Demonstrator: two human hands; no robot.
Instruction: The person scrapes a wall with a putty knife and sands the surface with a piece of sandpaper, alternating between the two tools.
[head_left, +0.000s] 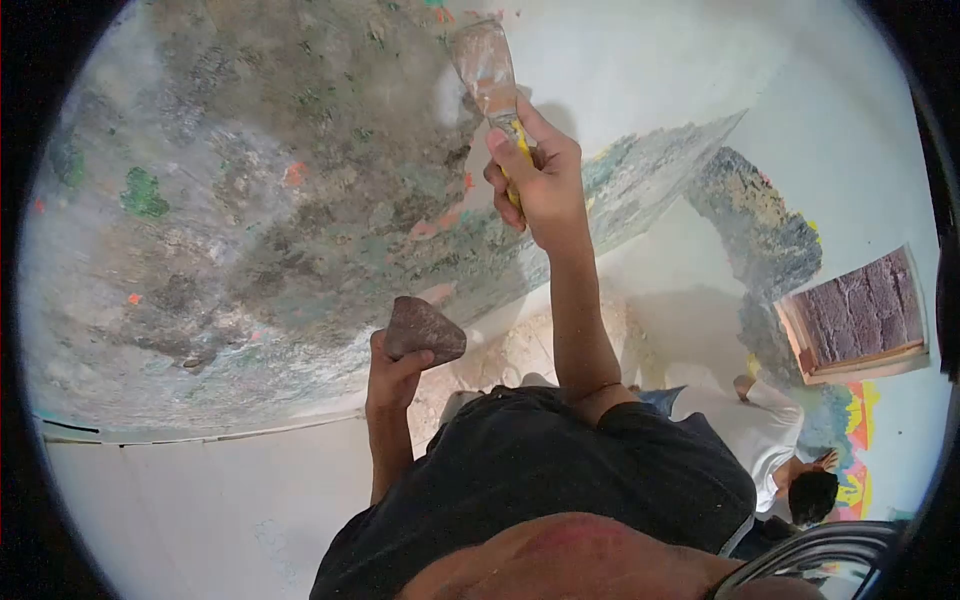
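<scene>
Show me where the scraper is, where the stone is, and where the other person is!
scraper (pixel 487 68), head view, on the flat blade against the wall.
stone (pixel 424 330), head view, on its broad brown face above the hand.
other person (pixel 750 425), head view, on the back of the white shirt.

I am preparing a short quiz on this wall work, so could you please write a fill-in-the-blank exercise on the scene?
1. The right hand grips a scraper by its ____ handle.
2. The left hand holds a brown ____.
3. The scraper's blade rests against the ____.
4. Another person at the far wall wears a ____ shirt.

Missing words: yellow; stone; wall; white
</scene>
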